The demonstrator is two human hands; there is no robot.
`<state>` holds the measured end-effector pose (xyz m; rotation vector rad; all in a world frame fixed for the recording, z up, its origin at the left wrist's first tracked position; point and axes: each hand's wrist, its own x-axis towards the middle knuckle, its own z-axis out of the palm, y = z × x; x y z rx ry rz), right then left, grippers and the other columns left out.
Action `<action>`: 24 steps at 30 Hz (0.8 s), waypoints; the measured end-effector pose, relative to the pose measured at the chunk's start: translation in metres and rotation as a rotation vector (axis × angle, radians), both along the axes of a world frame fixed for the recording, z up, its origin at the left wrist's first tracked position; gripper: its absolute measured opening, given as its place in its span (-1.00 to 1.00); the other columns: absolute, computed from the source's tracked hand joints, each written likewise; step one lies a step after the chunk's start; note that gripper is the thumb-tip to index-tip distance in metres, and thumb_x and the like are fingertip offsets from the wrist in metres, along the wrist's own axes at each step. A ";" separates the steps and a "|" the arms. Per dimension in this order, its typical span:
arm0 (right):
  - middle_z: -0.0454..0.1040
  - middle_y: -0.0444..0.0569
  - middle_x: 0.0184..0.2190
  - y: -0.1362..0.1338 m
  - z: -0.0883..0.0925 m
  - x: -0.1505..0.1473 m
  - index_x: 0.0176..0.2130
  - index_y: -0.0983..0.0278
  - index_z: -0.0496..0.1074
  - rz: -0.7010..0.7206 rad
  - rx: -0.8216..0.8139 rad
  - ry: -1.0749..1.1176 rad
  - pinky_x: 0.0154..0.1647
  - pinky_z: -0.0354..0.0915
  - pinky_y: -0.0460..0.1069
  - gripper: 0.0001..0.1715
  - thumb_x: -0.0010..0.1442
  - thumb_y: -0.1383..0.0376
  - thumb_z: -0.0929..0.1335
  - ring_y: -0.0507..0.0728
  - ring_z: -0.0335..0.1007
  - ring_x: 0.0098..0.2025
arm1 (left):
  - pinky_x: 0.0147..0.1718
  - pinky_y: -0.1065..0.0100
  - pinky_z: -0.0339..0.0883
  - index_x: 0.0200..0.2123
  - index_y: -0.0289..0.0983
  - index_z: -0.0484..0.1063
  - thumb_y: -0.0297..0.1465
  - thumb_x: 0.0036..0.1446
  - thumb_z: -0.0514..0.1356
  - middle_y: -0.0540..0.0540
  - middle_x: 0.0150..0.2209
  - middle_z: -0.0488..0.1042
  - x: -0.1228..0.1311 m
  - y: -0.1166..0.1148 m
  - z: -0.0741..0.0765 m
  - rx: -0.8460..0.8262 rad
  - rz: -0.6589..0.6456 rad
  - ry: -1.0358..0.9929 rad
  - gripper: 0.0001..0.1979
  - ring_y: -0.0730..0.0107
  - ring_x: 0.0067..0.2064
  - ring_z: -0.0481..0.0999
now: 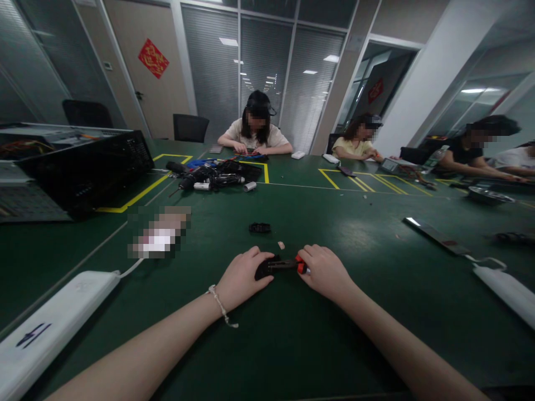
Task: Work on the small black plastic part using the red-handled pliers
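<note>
My left hand (244,278), with a cord bracelet at the wrist, is closed on a small black part (264,269) resting low over the green table. From the right, my right hand (324,270) grips the red handles of a pair of pliers (284,264). The pliers' dark jaws reach left to the black part; whether they clamp it is too small to tell. Just beyond lies a small pale scrap (281,245). Farther off sits another black piece (259,228), apart from both hands.
A black computer case (83,178) stands at the left. Tangled cables with a drill-like tool (188,181) lie ahead. White power banks (62,328) with cables flank both arms, and a phone (437,236) lies at the right. Several people sit across the green table (355,323).
</note>
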<state>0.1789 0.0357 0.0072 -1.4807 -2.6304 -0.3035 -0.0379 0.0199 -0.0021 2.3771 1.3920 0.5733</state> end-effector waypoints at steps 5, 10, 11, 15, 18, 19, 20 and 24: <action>0.38 0.01 -0.29 0.000 0.001 0.000 -0.25 0.29 0.36 -0.009 -0.007 -0.013 -0.23 0.17 0.03 -0.74 0.00 0.28 0.29 0.13 0.25 -0.26 | -0.28 0.29 0.26 -0.04 -0.13 0.24 -0.30 -0.02 0.18 -0.01 -0.22 0.28 0.000 0.000 0.001 -0.005 0.007 0.003 -0.58 0.32 -0.24 0.36; 0.38 0.02 -0.28 0.000 0.002 0.000 -0.23 0.30 0.36 -0.009 -0.013 -0.024 -0.23 0.17 0.02 -0.73 0.00 0.27 0.29 0.14 0.26 -0.26 | -0.28 0.30 0.27 -0.04 -0.13 0.23 -0.31 -0.01 0.18 -0.01 -0.22 0.27 0.000 0.001 0.000 -0.010 0.006 -0.004 -0.58 0.33 -0.25 0.36; 0.38 0.02 -0.28 0.000 0.002 0.000 -0.24 0.30 0.37 -0.010 -0.014 -0.026 -0.23 0.17 0.02 -0.73 0.00 0.28 0.29 0.13 0.26 -0.26 | -0.28 0.30 0.27 -0.04 -0.13 0.23 -0.31 -0.01 0.18 -0.01 -0.22 0.27 0.000 0.001 0.000 -0.010 0.003 -0.006 -0.58 0.34 -0.25 0.36; 0.38 0.02 -0.30 -0.001 0.002 0.000 -0.24 0.30 0.36 -0.018 -0.020 -0.033 -0.24 0.17 0.02 -0.74 0.00 0.28 0.29 0.13 0.26 -0.27 | -0.28 0.31 0.26 -0.04 -0.13 0.24 -0.32 -0.01 0.18 -0.01 -0.22 0.28 0.000 0.001 0.000 0.004 -0.001 -0.006 -0.58 0.33 -0.24 0.36; 0.38 0.02 -0.28 -0.001 0.002 0.000 -0.23 0.30 0.36 -0.016 -0.024 -0.037 -0.24 0.16 0.01 -0.73 0.02 0.27 0.28 0.13 0.26 -0.26 | -0.30 0.32 0.26 -0.04 -0.13 0.24 -0.31 -0.01 0.18 0.00 -0.23 0.27 -0.001 0.001 -0.001 0.003 0.002 -0.004 -0.58 0.34 -0.25 0.36; 0.38 0.02 -0.28 -0.001 0.002 0.000 -0.23 0.30 0.36 -0.016 -0.027 -0.042 -0.24 0.16 0.01 -0.74 0.02 0.27 0.28 0.13 0.26 -0.26 | -0.30 0.33 0.26 -0.04 -0.13 0.24 -0.31 -0.01 0.18 0.00 -0.23 0.27 -0.001 0.001 -0.001 0.001 0.000 -0.006 -0.58 0.35 -0.25 0.36; 0.38 0.02 -0.29 -0.001 0.003 0.000 -0.24 0.30 0.37 -0.019 -0.029 -0.047 -0.25 0.15 0.01 -0.75 0.02 0.27 0.28 0.13 0.26 -0.27 | -0.31 0.34 0.26 -0.03 -0.12 0.24 -0.31 -0.01 0.18 0.00 -0.23 0.27 -0.001 0.001 -0.001 0.002 -0.001 -0.008 -0.58 0.36 -0.26 0.36; 0.39 0.00 -0.33 -0.002 0.003 0.000 -0.28 0.30 0.37 -0.028 -0.031 -0.053 -0.28 0.16 0.01 -0.77 0.01 0.27 0.29 0.13 0.25 -0.30 | -0.32 0.34 0.26 -0.03 -0.13 0.23 -0.33 -0.01 0.18 0.00 -0.24 0.27 -0.001 0.001 -0.002 0.018 -0.007 -0.014 -0.58 0.36 -0.27 0.35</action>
